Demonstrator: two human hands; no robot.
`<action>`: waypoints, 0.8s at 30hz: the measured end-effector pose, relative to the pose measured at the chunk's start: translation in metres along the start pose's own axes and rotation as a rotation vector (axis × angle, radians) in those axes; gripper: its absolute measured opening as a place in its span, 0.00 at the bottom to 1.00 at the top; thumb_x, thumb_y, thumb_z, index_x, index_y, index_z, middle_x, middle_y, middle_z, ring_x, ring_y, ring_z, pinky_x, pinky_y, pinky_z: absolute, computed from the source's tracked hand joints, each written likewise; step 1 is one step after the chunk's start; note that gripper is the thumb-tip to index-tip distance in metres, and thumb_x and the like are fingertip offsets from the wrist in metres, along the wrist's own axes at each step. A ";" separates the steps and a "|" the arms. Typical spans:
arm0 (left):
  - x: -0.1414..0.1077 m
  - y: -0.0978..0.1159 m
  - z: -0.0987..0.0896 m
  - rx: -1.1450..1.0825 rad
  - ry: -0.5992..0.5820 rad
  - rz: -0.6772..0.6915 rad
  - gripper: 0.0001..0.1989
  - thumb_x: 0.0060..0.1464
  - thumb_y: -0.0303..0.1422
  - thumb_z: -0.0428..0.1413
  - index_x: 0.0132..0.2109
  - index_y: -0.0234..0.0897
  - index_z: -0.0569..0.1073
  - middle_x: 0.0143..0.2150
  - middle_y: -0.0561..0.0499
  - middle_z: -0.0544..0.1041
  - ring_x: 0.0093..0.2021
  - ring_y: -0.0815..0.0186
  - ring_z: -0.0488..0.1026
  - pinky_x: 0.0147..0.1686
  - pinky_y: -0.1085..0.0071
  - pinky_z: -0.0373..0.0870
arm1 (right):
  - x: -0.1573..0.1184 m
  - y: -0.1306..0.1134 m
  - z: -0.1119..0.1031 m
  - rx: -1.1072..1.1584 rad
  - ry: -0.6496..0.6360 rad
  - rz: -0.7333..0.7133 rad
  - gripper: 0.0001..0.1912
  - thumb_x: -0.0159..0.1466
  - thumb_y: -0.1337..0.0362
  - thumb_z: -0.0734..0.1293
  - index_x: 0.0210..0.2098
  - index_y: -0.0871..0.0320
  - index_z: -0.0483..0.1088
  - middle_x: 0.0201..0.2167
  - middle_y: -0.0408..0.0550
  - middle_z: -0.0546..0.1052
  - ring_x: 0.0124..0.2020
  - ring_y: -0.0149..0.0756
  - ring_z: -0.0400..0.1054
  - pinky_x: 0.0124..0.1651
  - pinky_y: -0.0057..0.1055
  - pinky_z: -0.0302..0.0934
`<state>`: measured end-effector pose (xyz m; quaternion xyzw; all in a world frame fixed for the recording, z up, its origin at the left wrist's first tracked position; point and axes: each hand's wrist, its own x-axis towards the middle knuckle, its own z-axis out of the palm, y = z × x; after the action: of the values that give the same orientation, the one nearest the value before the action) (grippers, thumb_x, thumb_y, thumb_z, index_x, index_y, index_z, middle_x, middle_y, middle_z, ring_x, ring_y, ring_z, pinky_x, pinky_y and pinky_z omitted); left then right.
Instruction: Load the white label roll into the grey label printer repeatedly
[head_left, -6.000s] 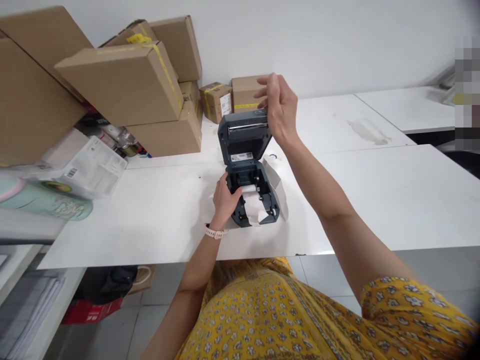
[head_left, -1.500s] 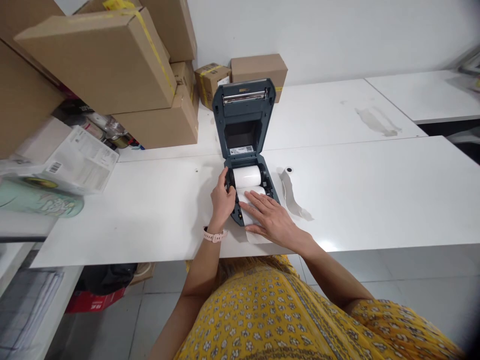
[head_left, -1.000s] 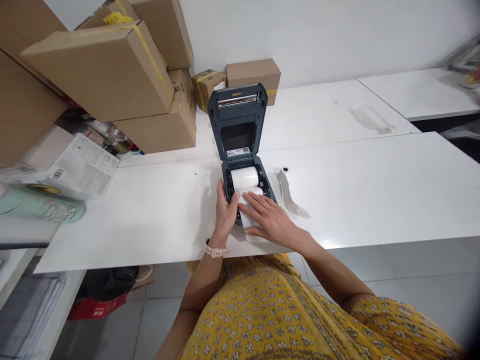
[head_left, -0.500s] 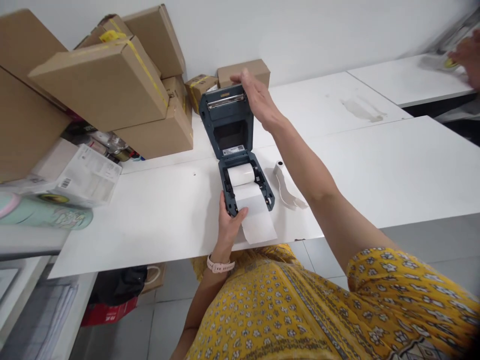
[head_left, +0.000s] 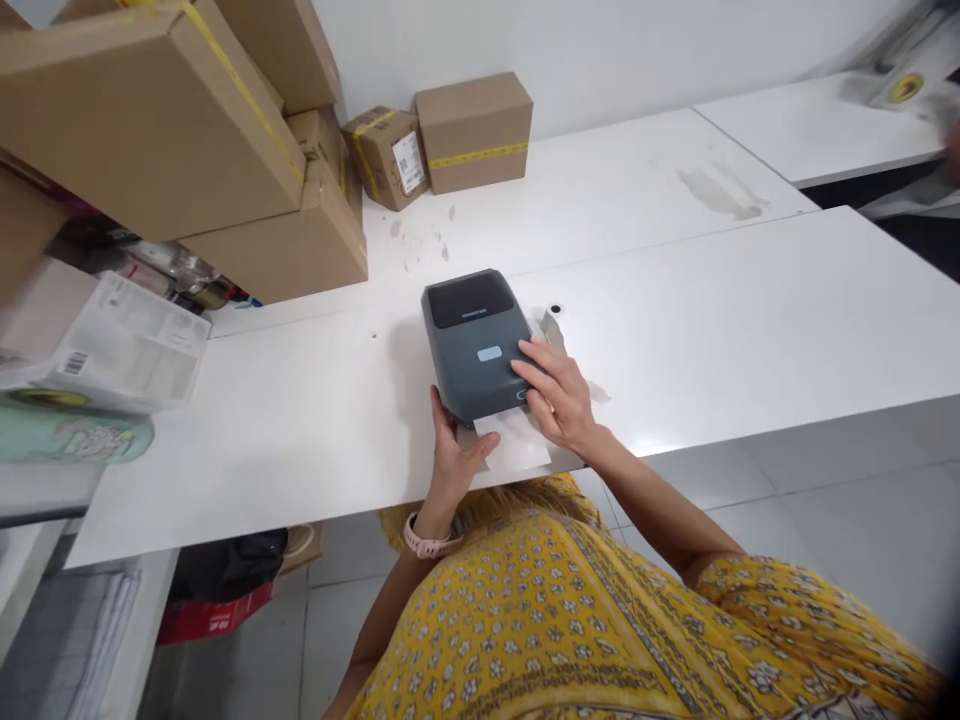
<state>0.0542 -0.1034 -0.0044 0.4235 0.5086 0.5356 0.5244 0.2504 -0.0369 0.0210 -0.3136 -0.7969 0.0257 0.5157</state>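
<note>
A dark grey label printer [head_left: 480,345] sits on the white table with its lid down; the paper roll inside is hidden. A strip of white label paper [head_left: 517,440] comes out of its front edge. My left hand [head_left: 454,450] grips the front left corner, fingers along the side and thumb over the paper strip. On the lid's front right lies my right hand [head_left: 559,395], fingers spread and touching the surface. Just behind the right hand, a small paper roll [head_left: 555,311] stands with a loose, curled tail partly hidden by that hand.
Stacked cardboard boxes [head_left: 255,240] fill the left rear. Two smaller cartons, one taped box [head_left: 476,135] and one labelled box [head_left: 386,160], stand against the wall. A white box [head_left: 142,340] and a mint-green bottle [head_left: 97,435] are at left. Another person's hand [head_left: 952,140] shows blurred at far right.
The printer's lid has swung from raised to down, covering the roll. My right hand has come down with it to the front right. My left hand stays at the front corner.
</note>
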 end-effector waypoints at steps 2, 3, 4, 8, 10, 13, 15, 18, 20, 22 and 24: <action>0.001 0.005 0.001 -0.030 0.028 0.006 0.64 0.48 0.58 0.68 0.79 0.46 0.39 0.81 0.37 0.48 0.80 0.46 0.50 0.77 0.51 0.52 | -0.012 -0.001 0.008 0.010 0.023 0.042 0.31 0.74 0.66 0.58 0.74 0.40 0.58 0.70 0.44 0.69 0.72 0.48 0.64 0.68 0.56 0.68; 0.002 0.009 0.002 -0.036 0.054 0.005 0.62 0.51 0.59 0.65 0.79 0.46 0.40 0.82 0.39 0.44 0.81 0.47 0.47 0.77 0.52 0.53 | -0.016 -0.002 0.012 0.020 0.046 0.059 0.31 0.74 0.66 0.58 0.74 0.40 0.58 0.70 0.44 0.69 0.72 0.47 0.63 0.69 0.56 0.67; 0.003 0.013 0.003 -0.031 0.080 -0.002 0.58 0.54 0.60 0.63 0.79 0.47 0.41 0.83 0.41 0.41 0.81 0.49 0.44 0.77 0.52 0.53 | -0.020 -0.002 0.015 0.027 0.072 0.065 0.30 0.74 0.65 0.57 0.73 0.40 0.59 0.70 0.43 0.69 0.72 0.47 0.63 0.69 0.55 0.67; 0.012 0.027 0.006 0.013 0.125 -0.031 0.49 0.61 0.57 0.59 0.78 0.53 0.44 0.83 0.47 0.42 0.81 0.52 0.45 0.77 0.53 0.54 | -0.031 0.000 0.024 0.040 0.131 0.063 0.28 0.75 0.64 0.56 0.72 0.42 0.62 0.68 0.45 0.71 0.71 0.46 0.65 0.68 0.54 0.68; 0.016 0.029 0.007 0.025 0.136 -0.036 0.47 0.61 0.55 0.60 0.78 0.52 0.47 0.82 0.47 0.46 0.80 0.52 0.49 0.76 0.54 0.55 | -0.035 0.002 0.027 0.053 0.130 0.075 0.27 0.75 0.62 0.56 0.71 0.42 0.64 0.67 0.45 0.72 0.70 0.47 0.66 0.68 0.55 0.68; 0.019 0.028 0.009 0.044 0.158 -0.019 0.46 0.61 0.53 0.61 0.77 0.48 0.51 0.81 0.44 0.51 0.79 0.50 0.53 0.76 0.54 0.56 | -0.038 0.004 0.032 0.090 0.169 0.078 0.25 0.75 0.60 0.55 0.69 0.43 0.67 0.66 0.46 0.74 0.69 0.48 0.67 0.68 0.56 0.68; 0.021 0.026 0.009 0.067 0.171 0.015 0.45 0.60 0.53 0.61 0.77 0.47 0.53 0.80 0.43 0.54 0.78 0.49 0.55 0.75 0.53 0.57 | -0.038 0.006 0.034 0.108 0.207 0.083 0.24 0.75 0.61 0.55 0.68 0.44 0.68 0.65 0.46 0.74 0.68 0.48 0.67 0.67 0.56 0.68; 0.025 0.024 0.008 0.102 0.176 0.064 0.43 0.60 0.53 0.61 0.75 0.46 0.56 0.79 0.43 0.57 0.77 0.48 0.57 0.74 0.51 0.59 | -0.035 0.008 0.033 0.105 0.204 0.070 0.24 0.75 0.62 0.56 0.66 0.43 0.70 0.63 0.46 0.76 0.67 0.47 0.68 0.65 0.54 0.69; 0.024 0.023 0.004 0.099 0.148 0.069 0.43 0.59 0.55 0.61 0.75 0.46 0.57 0.78 0.42 0.59 0.76 0.48 0.59 0.72 0.52 0.62 | -0.032 0.008 0.030 0.090 0.179 0.060 0.23 0.75 0.61 0.56 0.65 0.44 0.71 0.61 0.47 0.77 0.65 0.47 0.69 0.64 0.54 0.71; 0.016 0.021 -0.005 0.101 0.126 0.050 0.43 0.58 0.56 0.62 0.73 0.47 0.59 0.77 0.41 0.61 0.74 0.49 0.62 0.68 0.54 0.67 | -0.030 0.007 0.026 0.082 0.163 0.080 0.22 0.75 0.60 0.55 0.62 0.44 0.73 0.60 0.46 0.78 0.64 0.47 0.70 0.62 0.55 0.71; 0.000 0.019 -0.016 0.145 0.144 0.012 0.37 0.58 0.56 0.62 0.68 0.46 0.66 0.70 0.41 0.70 0.65 0.53 0.72 0.59 0.60 0.74 | -0.029 0.005 0.025 0.093 0.162 0.112 0.22 0.76 0.59 0.55 0.60 0.44 0.75 0.59 0.47 0.78 0.63 0.48 0.71 0.62 0.56 0.71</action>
<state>0.0360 -0.1032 0.0126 0.4237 0.5801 0.5295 0.4511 0.2399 -0.0411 -0.0153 -0.3347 -0.7317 0.0659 0.5901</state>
